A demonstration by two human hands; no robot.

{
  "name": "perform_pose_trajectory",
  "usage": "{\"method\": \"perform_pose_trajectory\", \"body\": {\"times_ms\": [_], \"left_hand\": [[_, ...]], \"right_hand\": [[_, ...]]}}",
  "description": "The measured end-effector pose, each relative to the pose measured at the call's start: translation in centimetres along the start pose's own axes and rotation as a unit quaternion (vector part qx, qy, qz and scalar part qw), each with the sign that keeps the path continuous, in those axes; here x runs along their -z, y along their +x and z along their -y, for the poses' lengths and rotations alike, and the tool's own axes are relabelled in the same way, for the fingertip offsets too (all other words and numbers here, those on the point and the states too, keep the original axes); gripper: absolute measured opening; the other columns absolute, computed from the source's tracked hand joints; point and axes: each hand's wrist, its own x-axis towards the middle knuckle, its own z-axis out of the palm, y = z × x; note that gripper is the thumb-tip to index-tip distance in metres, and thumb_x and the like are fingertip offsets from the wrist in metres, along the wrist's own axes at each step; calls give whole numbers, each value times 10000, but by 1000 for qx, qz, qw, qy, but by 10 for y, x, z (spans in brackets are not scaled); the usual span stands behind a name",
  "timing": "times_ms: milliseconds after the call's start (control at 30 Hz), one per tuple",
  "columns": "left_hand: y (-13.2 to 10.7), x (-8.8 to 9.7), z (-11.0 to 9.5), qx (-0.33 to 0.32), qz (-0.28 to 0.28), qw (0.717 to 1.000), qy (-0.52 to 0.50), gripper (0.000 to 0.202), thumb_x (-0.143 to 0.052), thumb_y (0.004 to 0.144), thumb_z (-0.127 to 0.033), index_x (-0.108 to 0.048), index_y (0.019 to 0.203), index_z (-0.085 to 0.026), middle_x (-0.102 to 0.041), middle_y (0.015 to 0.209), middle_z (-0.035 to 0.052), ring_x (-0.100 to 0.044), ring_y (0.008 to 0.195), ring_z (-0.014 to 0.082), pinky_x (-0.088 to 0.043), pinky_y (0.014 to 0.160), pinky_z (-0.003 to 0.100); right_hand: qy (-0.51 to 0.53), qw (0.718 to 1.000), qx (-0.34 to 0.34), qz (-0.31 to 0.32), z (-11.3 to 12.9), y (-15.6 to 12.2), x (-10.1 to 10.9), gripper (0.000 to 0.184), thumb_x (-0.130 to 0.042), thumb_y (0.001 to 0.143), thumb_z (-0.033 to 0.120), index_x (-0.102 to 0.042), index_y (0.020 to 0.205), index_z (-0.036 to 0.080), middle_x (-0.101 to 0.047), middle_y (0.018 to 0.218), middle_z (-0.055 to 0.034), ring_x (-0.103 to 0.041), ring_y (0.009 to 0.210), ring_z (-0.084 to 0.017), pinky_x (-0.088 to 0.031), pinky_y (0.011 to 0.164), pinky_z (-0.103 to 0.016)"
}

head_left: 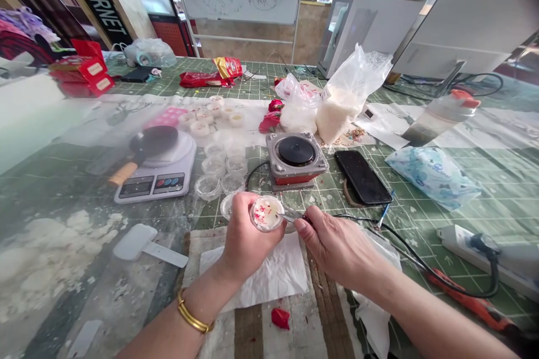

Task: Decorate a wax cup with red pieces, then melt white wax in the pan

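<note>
My left hand [242,238] is closed around a small clear plastic cup [261,223], tilted toward me. Pale, wax-like material with red flecks [266,214] fills it. In the fingers of my right hand [330,238] is a slim metal-tipped tool [291,215] with a dark handle; its tip meets the cup's right rim. Whether it is a knife or tweezers I cannot tell. Beneath both hands lies a crumpled white tissue [280,275] on a striped cloth [248,334], with a red petal [280,318] nearer me.
Behind the hands stand a small hot plate [297,165] and several clear cups [209,186]. A kitchen scale [179,165] bearing a small pan [155,140] is at left, near a white scraper [137,242]. A phone [364,176], cables and a power strip [467,249] lie right.
</note>
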Motion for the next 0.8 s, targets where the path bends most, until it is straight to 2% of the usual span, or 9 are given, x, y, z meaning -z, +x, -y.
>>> {"method": "perform_pose_trajectory", "body": {"times_ms": [200,400,567,700,800], "left_hand": [[0,3,-4,37,43,998,-17,488,-759,570,-292,-395,888,-232,-546,776,-3,-555,638,154,-451,561,276],[-1,6,-4,104,126,981,-106,475,-768,569,-294,-443,911,-241,-585,779,-2,-574,660,169,-482,597,295],[2,7,3,170,124,955,-209,482,-752,618,-311,-499,1023,-247,-631,883,17,-620,756,184,-512,676,310],[1,6,4,176,105,956,-209,483,-751,626,-274,-517,1048,-242,-645,939,33,-632,824,196,-516,731,328],[0,6,3,173,137,949,-227,509,-770,596,-235,-545,1052,-230,-645,1005,51,-623,903,214,-505,787,341]], "right_hand": [[-17,1000,9,-8,1,15,2,401,-139,948,480,-392,791,212,-616,669,-5,-604,578,-164,-197,485,-279],[-10,999,-39,-14,-7,33,-1,406,-160,946,472,-419,779,209,-622,652,-19,-610,598,-168,-219,488,-265],[26,999,-35,-32,-10,19,5,391,-160,944,475,-407,781,219,-577,627,6,-566,558,-148,-244,488,-253],[-3,999,-26,-32,-2,8,4,374,-179,941,478,-395,786,215,-572,620,9,-549,506,-150,-191,468,-269],[-22,999,-20,-35,1,12,0,389,-172,938,487,-399,783,212,-572,609,3,-545,492,-156,-165,464,-277]]}}
